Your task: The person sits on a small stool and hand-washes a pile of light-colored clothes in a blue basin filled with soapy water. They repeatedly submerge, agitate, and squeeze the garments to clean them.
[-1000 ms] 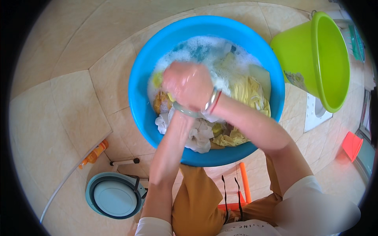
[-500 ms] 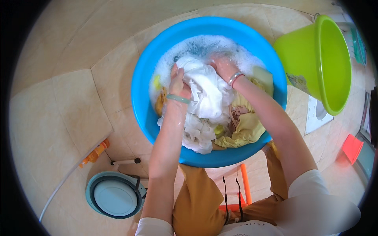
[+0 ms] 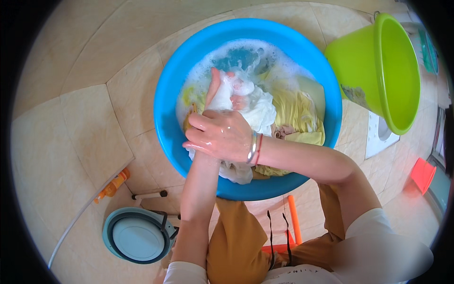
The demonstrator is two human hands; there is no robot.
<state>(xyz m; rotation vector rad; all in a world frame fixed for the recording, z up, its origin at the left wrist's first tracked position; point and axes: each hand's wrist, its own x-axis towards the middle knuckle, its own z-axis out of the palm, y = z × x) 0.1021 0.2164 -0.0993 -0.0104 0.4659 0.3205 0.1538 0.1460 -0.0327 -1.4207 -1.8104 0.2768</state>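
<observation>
A blue basin (image 3: 163, 102) holds soapy water and soaking laundry. My left hand (image 3: 213, 87) is in the suds with the wet white cloth (image 3: 262, 111), its thumb along the cloth and its other fingers partly covered by foam and fabric. Across my left wrist lies my right hand (image 3: 224, 135), wet, its fingers curled round the wrist and hiding the green bangle there. Yellow fabric (image 3: 293, 111) floats to the right, with a small pinkish cloth (image 3: 283, 131) beside it. More white fabric bunches under my forearms at the near side.
A lime-green bucket (image 3: 359, 61) lies tilted at the right, by a white floor drain fixture (image 3: 380, 135). At the lower left are a grey-blue folding basin (image 3: 138, 236) and an orange bottle (image 3: 113, 184). A red plastic container (image 3: 422, 175) stands far right.
My right hand has left the water and come across to my left wrist. The white cloth has sunk lower and shifted in the suds; more yellow fabric shows.
</observation>
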